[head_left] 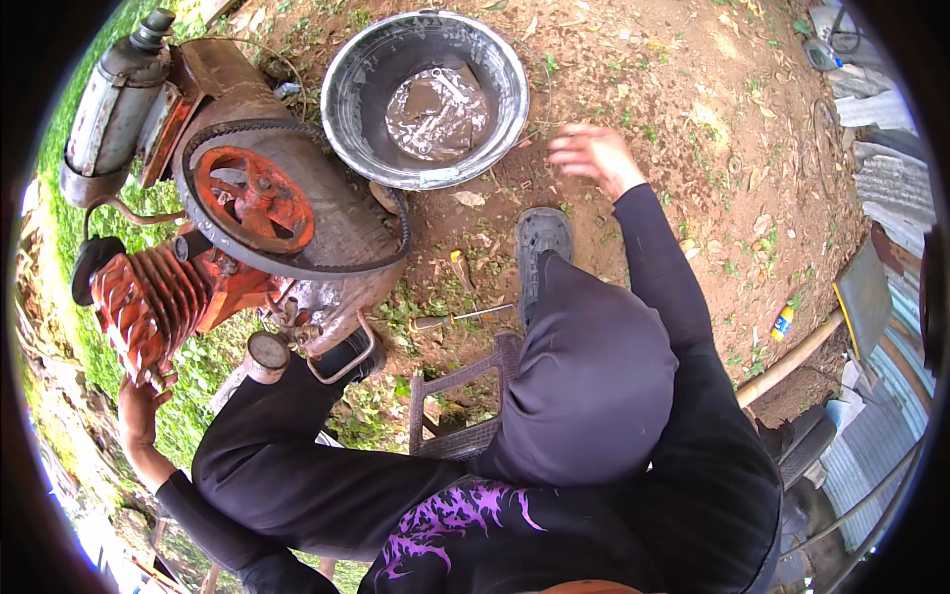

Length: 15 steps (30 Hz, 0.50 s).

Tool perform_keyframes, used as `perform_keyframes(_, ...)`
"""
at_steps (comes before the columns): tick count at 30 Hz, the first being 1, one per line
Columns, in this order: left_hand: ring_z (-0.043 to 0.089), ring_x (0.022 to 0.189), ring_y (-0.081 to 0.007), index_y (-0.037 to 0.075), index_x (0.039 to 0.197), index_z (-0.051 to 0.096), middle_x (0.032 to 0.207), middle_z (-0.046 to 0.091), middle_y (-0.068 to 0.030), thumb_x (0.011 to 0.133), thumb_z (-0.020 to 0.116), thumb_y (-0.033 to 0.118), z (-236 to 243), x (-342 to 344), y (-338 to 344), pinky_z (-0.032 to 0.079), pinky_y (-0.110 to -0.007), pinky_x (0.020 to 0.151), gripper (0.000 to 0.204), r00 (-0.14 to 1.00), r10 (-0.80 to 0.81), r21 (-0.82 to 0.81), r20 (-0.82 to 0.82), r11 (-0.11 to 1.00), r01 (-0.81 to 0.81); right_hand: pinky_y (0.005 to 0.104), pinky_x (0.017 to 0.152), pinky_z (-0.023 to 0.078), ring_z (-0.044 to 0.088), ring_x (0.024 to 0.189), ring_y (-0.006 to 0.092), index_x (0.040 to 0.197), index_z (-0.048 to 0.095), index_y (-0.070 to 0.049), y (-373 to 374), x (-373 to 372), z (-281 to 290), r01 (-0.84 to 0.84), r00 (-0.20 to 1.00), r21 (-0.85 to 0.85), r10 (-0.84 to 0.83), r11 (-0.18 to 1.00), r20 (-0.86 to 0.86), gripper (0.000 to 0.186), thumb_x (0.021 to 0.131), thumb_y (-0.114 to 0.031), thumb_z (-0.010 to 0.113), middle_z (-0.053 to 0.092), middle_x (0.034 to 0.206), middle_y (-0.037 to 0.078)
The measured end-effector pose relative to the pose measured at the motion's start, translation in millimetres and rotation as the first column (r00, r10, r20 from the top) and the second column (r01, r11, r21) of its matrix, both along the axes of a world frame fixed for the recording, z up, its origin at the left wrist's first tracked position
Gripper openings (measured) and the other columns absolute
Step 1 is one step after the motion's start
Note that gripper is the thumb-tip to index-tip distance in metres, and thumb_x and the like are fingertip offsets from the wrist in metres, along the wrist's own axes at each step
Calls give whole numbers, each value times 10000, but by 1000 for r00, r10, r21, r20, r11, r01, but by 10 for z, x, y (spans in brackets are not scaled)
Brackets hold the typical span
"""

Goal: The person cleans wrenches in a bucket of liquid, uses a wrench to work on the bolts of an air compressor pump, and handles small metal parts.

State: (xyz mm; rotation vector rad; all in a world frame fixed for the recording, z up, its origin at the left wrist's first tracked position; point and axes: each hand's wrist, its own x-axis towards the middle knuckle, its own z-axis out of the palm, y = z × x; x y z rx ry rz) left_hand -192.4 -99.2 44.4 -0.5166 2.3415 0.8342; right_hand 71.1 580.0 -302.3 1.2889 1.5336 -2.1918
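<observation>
At the left stands an old air compressor with a rusty tank (341,213), an orange flywheel (252,198) and a black drive belt (404,223). My left hand (142,411) reaches to the outer end of its red finned cylinder head (148,302), fingers closed around a small fitting there; the fingertips are partly hidden. My right hand (597,158) is in the air just right of a black basin (351,148), fingers stretched out and holding nothing. Murky liquid and several metal parts, one like a wrench (450,84), lie in the basin.
A screwdriver (460,318) and a yellow-handled tool (460,269) lie on the dirt between my feet. I sit on a low woven stool (455,381). A grey cylinder (114,119) stands behind the compressor. At the right are a small bottle (783,322), a wooden-handled shovel (792,358) and corrugated sheets (896,188).
</observation>
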Motion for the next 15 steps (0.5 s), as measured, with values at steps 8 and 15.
perform_keyframes(8, 678, 1076, -278, 87, 1439, 460, 1284, 646, -114, 1028, 469, 400, -61, -125, -820, 561, -377, 778, 516, 974, -98, 87, -204, 989, 117, 340, 816, 554, 732, 882, 241, 1045, 781, -108, 505, -47, -1246, -226, 967, 816, 21, 532, 254, 195, 867, -161, 720, 754, 925, 145)
perform_keyframes(15, 662, 1077, -288, 65, 1395, 497, 1260, 647, -134, 1005, 487, 304, 305, 373, -1478, 543, -381, 818, 457, 600, -745, -819, -291, 518, 246, 372, 837, 537, 699, 910, 276, 1042, 789, -121, 438, -13, -1296, -209, 972, 932, 169, 295, 164, 192, 855, -150, 754, 735, 989, 130)
